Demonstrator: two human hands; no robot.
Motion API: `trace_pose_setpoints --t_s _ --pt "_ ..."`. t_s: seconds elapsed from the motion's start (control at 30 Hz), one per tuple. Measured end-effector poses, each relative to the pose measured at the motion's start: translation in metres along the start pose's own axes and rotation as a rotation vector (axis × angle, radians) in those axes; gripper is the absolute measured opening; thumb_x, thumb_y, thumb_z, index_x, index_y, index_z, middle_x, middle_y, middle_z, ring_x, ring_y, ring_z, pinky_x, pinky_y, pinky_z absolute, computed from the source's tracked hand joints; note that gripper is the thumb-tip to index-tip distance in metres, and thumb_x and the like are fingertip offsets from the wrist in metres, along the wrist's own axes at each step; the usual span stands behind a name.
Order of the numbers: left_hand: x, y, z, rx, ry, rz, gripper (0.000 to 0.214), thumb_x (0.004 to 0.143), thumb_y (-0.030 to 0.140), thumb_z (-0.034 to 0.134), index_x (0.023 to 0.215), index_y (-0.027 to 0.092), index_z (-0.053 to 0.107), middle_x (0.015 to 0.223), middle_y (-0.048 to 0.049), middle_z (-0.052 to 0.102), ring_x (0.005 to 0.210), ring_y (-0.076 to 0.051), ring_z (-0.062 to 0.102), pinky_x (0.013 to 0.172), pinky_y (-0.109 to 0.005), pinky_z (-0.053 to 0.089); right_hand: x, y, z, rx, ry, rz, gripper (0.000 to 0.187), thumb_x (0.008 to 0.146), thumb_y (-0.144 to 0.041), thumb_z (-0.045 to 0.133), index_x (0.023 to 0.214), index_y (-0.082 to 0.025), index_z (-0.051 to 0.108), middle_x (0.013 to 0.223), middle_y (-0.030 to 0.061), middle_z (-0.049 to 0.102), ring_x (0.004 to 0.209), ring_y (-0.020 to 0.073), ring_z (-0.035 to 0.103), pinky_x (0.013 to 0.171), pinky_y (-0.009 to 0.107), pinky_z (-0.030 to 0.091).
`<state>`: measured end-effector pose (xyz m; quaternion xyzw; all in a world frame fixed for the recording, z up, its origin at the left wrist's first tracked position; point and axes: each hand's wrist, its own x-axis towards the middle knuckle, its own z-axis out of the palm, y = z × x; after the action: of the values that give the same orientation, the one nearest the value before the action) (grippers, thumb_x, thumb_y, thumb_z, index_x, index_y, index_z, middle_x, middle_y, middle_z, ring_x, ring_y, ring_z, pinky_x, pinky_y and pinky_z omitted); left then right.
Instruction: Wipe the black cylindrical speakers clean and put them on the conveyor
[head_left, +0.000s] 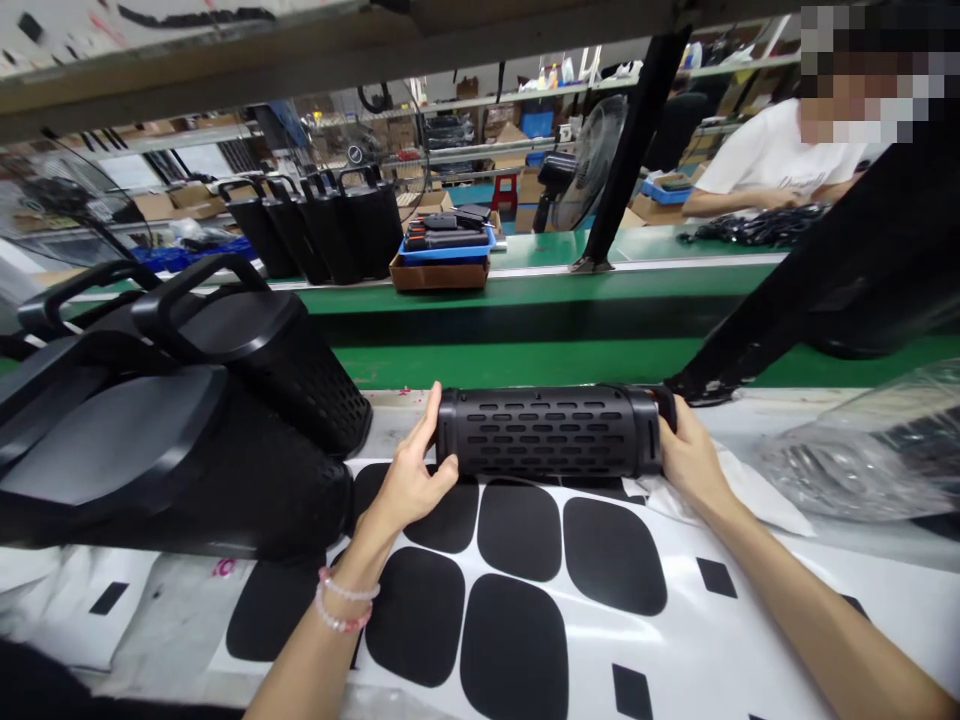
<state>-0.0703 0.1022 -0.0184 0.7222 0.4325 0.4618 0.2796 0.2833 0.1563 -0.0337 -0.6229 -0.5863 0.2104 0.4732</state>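
A black slotted housing (551, 432) lies on its side, held level between my hands just above the bench. My left hand (416, 465) presses its palm against the left end, fingers pointing up and thumb at the lower front edge. At the other end, the fingers of my right hand (688, 450) wrap around the dark handle; part of that grip is hidden. Beneath spreads a white sheet (600, 650) with several rounded black pads (517, 530) and a few small black squares (716, 577).
Several black housings with handles (255, 330) stand close on the left. Clear plastic bags (862, 450) lie at the right, near a slanted black post (780, 260). Beyond a green conveyor (525, 360) sit a blue tray of parts (448, 250), a fan (600, 150) and a co-worker (780, 150).
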Motion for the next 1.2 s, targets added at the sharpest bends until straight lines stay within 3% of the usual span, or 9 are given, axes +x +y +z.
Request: trace_pose_setpoints --t_s 0.37,0.83,1.03,1.2 --pt "-0.0006 0.0039 0.0048 -0.025 0.091 -0.007 0.073 0.09 0.02 0.055 0.156 0.023 0.022 0.163 -0.0055 0.025 0.15 -0.025 0.019 0.122 -0.036 0.026 -0.0018 -0.002 -0.001 0.013 -0.001 0.003 0.04 0.081 -0.06 0.046 0.099 -0.026 0.058 0.097 0.0063 0.068 0.094 0.0291 0.063 0.089 0.045 0.048" --pt "-0.0014 0.0014 0.0049 -0.033 0.082 0.001 0.07 0.092 0.023 0.053 0.155 0.025 0.023 0.163 -0.0039 0.024 0.15 -0.024 0.017 0.123 -0.038 0.023 -0.0039 -0.0038 -0.0025 -0.002 -0.007 0.011 0.039 0.082 -0.059 0.047 0.1 -0.026 0.058 0.098 0.0066 0.068 0.095 0.0303 0.062 0.089 0.045 0.048" --pt "0.0 0.0051 0.005 -0.104 0.055 -0.032 0.074 0.091 0.025 0.055 0.156 0.024 0.021 0.164 -0.0057 0.021 0.148 -0.027 0.026 0.122 -0.04 0.027 -0.0037 -0.0037 -0.0028 0.005 -0.015 0.004 0.038 0.083 -0.059 0.046 0.101 -0.027 0.058 0.099 0.0065 0.068 0.096 0.0303 0.063 0.089 0.045 0.048" --pt "0.0007 0.0062 0.0061 -0.071 0.09 -0.041 0.073 0.09 0.023 0.055 0.155 0.023 0.023 0.163 -0.005 0.023 0.15 -0.026 0.02 0.122 -0.038 0.026 -0.0035 -0.0033 -0.0025 0.012 -0.012 -0.005 0.037 0.083 -0.058 0.046 0.098 -0.026 0.057 0.095 0.0062 0.067 0.093 0.0294 0.061 0.088 0.044 0.047"
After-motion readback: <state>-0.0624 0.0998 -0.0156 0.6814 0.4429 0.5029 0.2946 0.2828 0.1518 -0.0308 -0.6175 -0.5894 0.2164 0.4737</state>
